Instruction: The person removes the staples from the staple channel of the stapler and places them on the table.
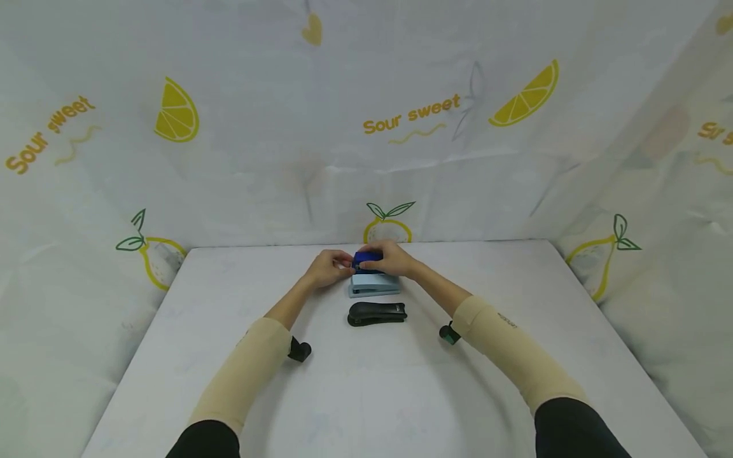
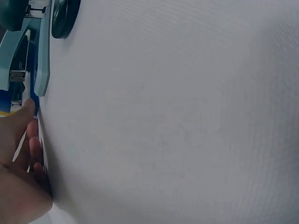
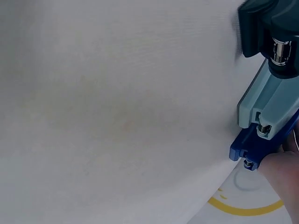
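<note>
A dark blue stapler [image 1: 367, 258] lies crosswise at the back of the table, handled by both hands. From the right, my right hand [image 1: 392, 259] grips it, thumb on the near side and fingers over the far side. My left hand [image 1: 329, 268] pinches its left end, thumb tip beside the blue base [image 2: 36, 100] in the left wrist view. Directly in front sits a light blue stapler [image 1: 375, 284], and nearer still a black stapler [image 1: 376, 313]. In the right wrist view the blue stapler [image 3: 261, 147] shows past the light blue one, with the right hand [image 3: 282, 175] behind it.
The white table [image 1: 366, 394] ends at a back edge just beyond the hands. Behind it hangs a white curtain [image 1: 258, 127] printed with lemons and lettering. Black wrist cameras [image 1: 299, 350] stick out from both beige sleeves [image 1: 246, 366].
</note>
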`<act>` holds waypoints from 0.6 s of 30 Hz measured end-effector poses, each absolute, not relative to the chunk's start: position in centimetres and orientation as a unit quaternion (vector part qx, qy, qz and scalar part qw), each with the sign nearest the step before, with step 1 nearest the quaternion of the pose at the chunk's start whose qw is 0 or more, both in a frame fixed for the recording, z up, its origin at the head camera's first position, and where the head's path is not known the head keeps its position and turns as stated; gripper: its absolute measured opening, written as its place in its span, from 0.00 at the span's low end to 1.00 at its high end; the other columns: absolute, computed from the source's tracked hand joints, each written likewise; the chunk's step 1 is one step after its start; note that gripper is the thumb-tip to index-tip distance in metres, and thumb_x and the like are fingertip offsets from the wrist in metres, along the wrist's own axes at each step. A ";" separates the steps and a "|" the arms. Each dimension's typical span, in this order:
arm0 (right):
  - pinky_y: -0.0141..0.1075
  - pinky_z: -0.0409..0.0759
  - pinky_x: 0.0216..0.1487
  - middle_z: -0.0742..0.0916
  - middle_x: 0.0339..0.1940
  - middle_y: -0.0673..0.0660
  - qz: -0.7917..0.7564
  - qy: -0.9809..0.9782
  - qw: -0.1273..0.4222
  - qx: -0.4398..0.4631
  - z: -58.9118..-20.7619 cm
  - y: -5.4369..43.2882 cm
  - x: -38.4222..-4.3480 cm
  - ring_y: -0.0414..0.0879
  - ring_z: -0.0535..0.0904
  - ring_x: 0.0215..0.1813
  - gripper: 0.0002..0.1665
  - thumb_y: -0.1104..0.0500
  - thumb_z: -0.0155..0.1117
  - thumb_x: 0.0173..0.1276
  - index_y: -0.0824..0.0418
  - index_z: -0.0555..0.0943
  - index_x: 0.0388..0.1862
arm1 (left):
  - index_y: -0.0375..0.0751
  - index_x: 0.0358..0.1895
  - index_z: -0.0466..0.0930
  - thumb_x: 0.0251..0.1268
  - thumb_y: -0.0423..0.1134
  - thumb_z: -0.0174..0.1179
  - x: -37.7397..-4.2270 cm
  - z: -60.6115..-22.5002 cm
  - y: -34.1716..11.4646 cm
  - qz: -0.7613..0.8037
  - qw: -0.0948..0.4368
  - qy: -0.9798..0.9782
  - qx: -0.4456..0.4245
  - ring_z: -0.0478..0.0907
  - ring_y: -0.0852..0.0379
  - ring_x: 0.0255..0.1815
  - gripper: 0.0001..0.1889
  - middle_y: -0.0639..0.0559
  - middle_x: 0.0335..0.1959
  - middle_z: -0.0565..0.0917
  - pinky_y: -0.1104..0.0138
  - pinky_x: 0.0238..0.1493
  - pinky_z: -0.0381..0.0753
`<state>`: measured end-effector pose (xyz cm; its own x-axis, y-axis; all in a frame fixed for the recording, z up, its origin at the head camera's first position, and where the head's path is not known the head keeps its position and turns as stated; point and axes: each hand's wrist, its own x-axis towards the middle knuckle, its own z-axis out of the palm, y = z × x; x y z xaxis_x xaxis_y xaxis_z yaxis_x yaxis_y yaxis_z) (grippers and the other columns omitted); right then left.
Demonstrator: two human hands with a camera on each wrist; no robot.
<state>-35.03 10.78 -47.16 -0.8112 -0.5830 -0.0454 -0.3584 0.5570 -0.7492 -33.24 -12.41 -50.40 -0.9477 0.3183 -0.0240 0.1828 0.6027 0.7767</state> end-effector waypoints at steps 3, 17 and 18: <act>0.54 0.79 0.76 0.87 0.69 0.66 -0.385 0.872 0.146 -0.265 -47.2 10.8 -35.1 0.60 0.83 0.71 0.25 0.56 0.70 0.80 0.64 0.82 0.70 | 0.34 0.61 0.87 0.74 0.38 0.69 -33.3 -50.5 -12.4 0.421 0.077 0.892 0.146 0.81 0.51 0.50 0.17 0.40 0.52 0.90 0.65 0.54 0.76; 0.54 0.78 0.77 0.86 0.71 0.66 -0.420 0.863 0.155 -0.234 -47.2 10.9 -35.1 0.61 0.82 0.72 0.25 0.58 0.69 0.80 0.63 0.82 0.72 | 0.35 0.59 0.88 0.75 0.38 0.69 -33.0 -50.2 -12.0 0.407 0.068 0.900 0.141 0.83 0.48 0.52 0.15 0.40 0.52 0.91 0.55 0.61 0.80; 0.55 0.77 0.77 0.86 0.72 0.66 -0.427 0.861 0.153 -0.231 -47.2 11.1 -35.1 0.61 0.82 0.73 0.26 0.58 0.69 0.80 0.63 0.82 0.73 | 0.35 0.59 0.88 0.75 0.38 0.69 -33.0 -50.2 -12.0 0.406 0.069 0.901 0.138 0.83 0.48 0.53 0.15 0.41 0.52 0.91 0.55 0.61 0.80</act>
<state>-35.10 11.08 -47.20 -0.8463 -0.5286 -0.0668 -0.2671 0.5294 -0.8052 -32.97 -11.97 -50.16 -0.9522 0.3051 -0.0116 0.1936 0.6327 0.7498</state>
